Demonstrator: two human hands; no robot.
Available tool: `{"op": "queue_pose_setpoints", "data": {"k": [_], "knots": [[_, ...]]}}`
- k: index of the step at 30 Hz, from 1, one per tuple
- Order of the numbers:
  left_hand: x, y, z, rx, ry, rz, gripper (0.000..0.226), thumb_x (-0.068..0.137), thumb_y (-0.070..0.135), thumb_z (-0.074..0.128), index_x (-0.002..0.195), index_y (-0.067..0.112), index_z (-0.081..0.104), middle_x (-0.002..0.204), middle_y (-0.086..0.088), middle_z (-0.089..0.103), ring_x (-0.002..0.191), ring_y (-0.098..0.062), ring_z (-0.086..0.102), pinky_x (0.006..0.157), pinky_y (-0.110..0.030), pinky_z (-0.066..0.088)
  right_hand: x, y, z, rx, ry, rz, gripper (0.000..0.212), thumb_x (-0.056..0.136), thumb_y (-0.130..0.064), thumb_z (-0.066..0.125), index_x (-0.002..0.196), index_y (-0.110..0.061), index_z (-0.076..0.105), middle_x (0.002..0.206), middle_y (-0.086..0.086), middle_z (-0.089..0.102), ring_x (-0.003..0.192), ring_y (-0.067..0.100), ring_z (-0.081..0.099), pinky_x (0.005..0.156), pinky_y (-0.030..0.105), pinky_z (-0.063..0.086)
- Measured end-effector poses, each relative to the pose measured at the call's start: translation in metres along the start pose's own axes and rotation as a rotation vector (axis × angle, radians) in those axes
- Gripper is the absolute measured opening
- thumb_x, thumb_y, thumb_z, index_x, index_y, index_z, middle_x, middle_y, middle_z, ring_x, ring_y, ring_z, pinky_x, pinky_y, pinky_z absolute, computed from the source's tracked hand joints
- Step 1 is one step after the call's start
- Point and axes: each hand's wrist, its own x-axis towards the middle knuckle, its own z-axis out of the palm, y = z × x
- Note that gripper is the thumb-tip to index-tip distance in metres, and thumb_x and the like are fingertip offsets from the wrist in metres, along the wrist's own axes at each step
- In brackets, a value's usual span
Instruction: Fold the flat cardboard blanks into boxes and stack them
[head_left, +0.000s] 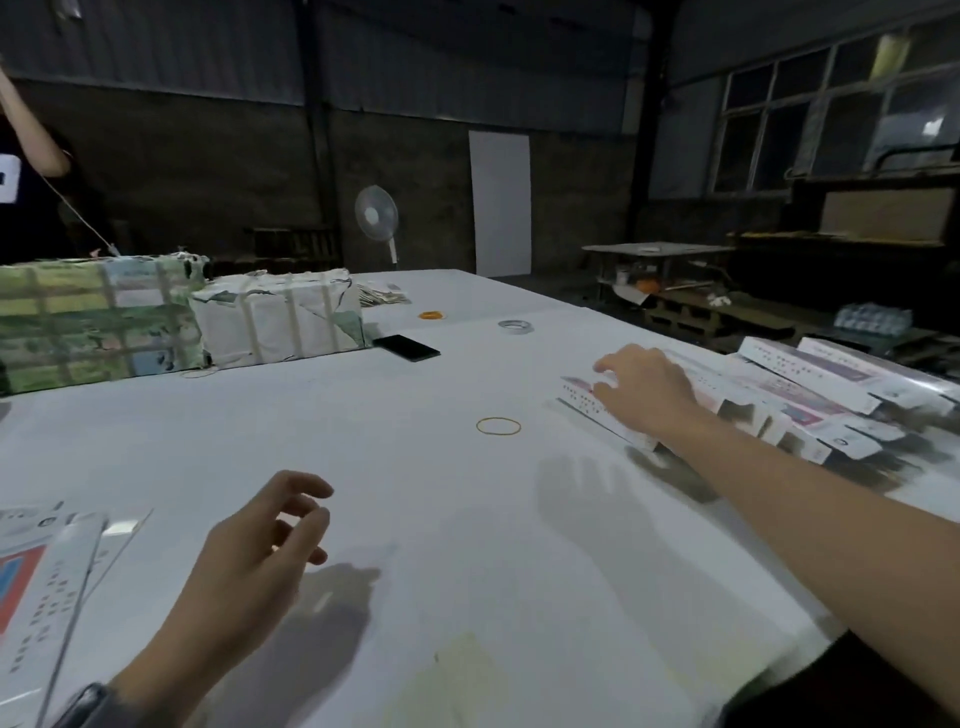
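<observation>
- A person's right hand (644, 395) reaches across the white tabletop (415, 519) and rests on the nearest long white printed cardboard box (587, 408) in a row of folded boxes (810, 384) at the right edge; its fingers lie spread over the top, whether gripping cannot be told.
- The left hand (260, 545) hovers above the tabletop, fingers loosely curled, holding nothing.
- Flat printed cardboard blanks (47, 582) wait at the near left, well apart from the boxes.
- A yellow rubber band (498, 426) lies between the hands.
- Judgement: the box is being placed; it should be squared flush against its neighbours before the next blank.
</observation>
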Motion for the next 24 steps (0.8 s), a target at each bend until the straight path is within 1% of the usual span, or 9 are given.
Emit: {"op": "queue_pose_setpoints", "data": {"k": [2, 5, 7, 10, 12, 16, 19, 21, 24], "knots": [[0.001, 0.0, -0.001, 0.064, 0.004, 0.005, 0.029, 0.097, 0.014, 0.058, 0.094, 0.043, 0.062, 0.09, 0.015, 0.066, 0.073, -0.009, 0.071, 0.055, -0.03, 0.052, -0.009, -0.039, 0.004, 0.126, -0.008, -0.095, 0.033, 0.097, -0.037, 0.052, 0.127, -0.031, 0.063, 0.137, -0.001, 0.055, 0.127, 0.028, 0.047, 0.101, 0.039, 0.044], [0.003, 0.001, -0.005, 0.211, 0.056, 0.04, 0.028, 0.095, 0.015, 0.059, 0.087, 0.042, 0.06, 0.085, 0.022, 0.066, 0.076, -0.005, 0.066, 0.06, -0.021, 0.048, -0.034, -0.108, 0.012, 0.392, -0.049, -0.245, 0.031, 0.094, -0.036, 0.055, 0.123, -0.031, 0.065, 0.133, -0.004, 0.057, 0.124, 0.021, 0.049, 0.103, 0.038, 0.042], [0.007, 0.0, -0.009, 0.314, 0.078, 0.034, 0.025, 0.095, 0.019, 0.059, 0.087, 0.043, 0.057, 0.082, 0.018, 0.067, 0.079, -0.004, 0.064, 0.068, -0.033, 0.051, -0.056, -0.155, 0.018, 0.553, -0.109, -0.341, 0.031, 0.093, -0.036, 0.057, 0.122, -0.032, 0.065, 0.128, -0.005, 0.059, 0.119, 0.018, 0.052, 0.1, 0.035, 0.042], [0.012, -0.01, -0.023, 0.493, 0.071, -0.038, 0.015, 0.096, 0.023, 0.057, 0.102, 0.036, 0.058, 0.098, 0.011, 0.066, 0.099, -0.018, 0.061, 0.082, -0.04, 0.051, -0.088, -0.221, 0.027, 0.72, -0.197, -0.474, 0.031, 0.092, -0.037, 0.058, 0.122, -0.033, 0.065, 0.125, -0.006, 0.06, 0.115, 0.015, 0.054, 0.1, 0.034, 0.042], [0.015, -0.019, -0.035, 0.685, 0.078, -0.124, 0.022, 0.096, 0.027, 0.054, 0.117, 0.031, 0.057, 0.114, 0.004, 0.062, 0.111, -0.023, 0.052, 0.086, -0.04, 0.047, -0.111, -0.248, 0.039, 0.808, -0.227, -0.532, 0.032, 0.093, -0.035, 0.057, 0.124, -0.031, 0.064, 0.124, -0.008, 0.061, 0.115, 0.013, 0.053, 0.1, 0.033, 0.042], [0.016, -0.03, -0.059, 0.877, 0.092, -0.358, 0.043, 0.094, 0.032, 0.05, 0.136, 0.03, 0.043, 0.139, -0.004, 0.047, 0.128, -0.035, 0.039, 0.102, -0.048, 0.041, -0.131, -0.262, 0.065, 0.759, -0.233, -0.63, 0.033, 0.097, -0.033, 0.054, 0.128, -0.03, 0.061, 0.127, -0.011, 0.059, 0.12, 0.011, 0.046, 0.099, 0.029, 0.04], [0.015, -0.041, -0.076, 0.929, 0.064, -0.551, 0.047, 0.092, 0.037, 0.048, 0.137, 0.03, 0.037, 0.142, -0.007, 0.043, 0.128, -0.042, 0.038, 0.105, -0.054, 0.036, -0.13, -0.256, 0.07, 0.828, -0.205, -0.635, 0.029, 0.095, -0.029, 0.057, 0.123, -0.03, 0.065, 0.114, -0.017, 0.06, 0.11, 0.004, 0.047, 0.092, 0.022, 0.038], [0.014, -0.048, -0.086, 0.881, 0.027, -0.645, 0.05, 0.092, 0.041, 0.048, 0.139, 0.029, 0.035, 0.141, -0.012, 0.044, 0.126, -0.046, 0.042, 0.106, -0.055, 0.037, -0.128, -0.253, 0.069, 0.871, -0.189, -0.612, 0.027, 0.094, -0.027, 0.057, 0.12, -0.03, 0.066, 0.106, -0.019, 0.057, 0.105, 0.0, 0.046, 0.088, 0.02, 0.037], [0.015, -0.053, -0.093, 0.825, 0.036, -0.643, 0.052, 0.093, 0.035, 0.052, 0.141, 0.026, 0.034, 0.139, -0.015, 0.045, 0.122, -0.044, 0.05, 0.104, -0.054, 0.041, -0.129, -0.251, 0.071, 0.869, -0.217, -0.612, 0.027, 0.094, -0.025, 0.057, 0.119, -0.029, 0.067, 0.103, -0.018, 0.057, 0.104, 0.001, 0.045, 0.087, 0.021, 0.037]]}}
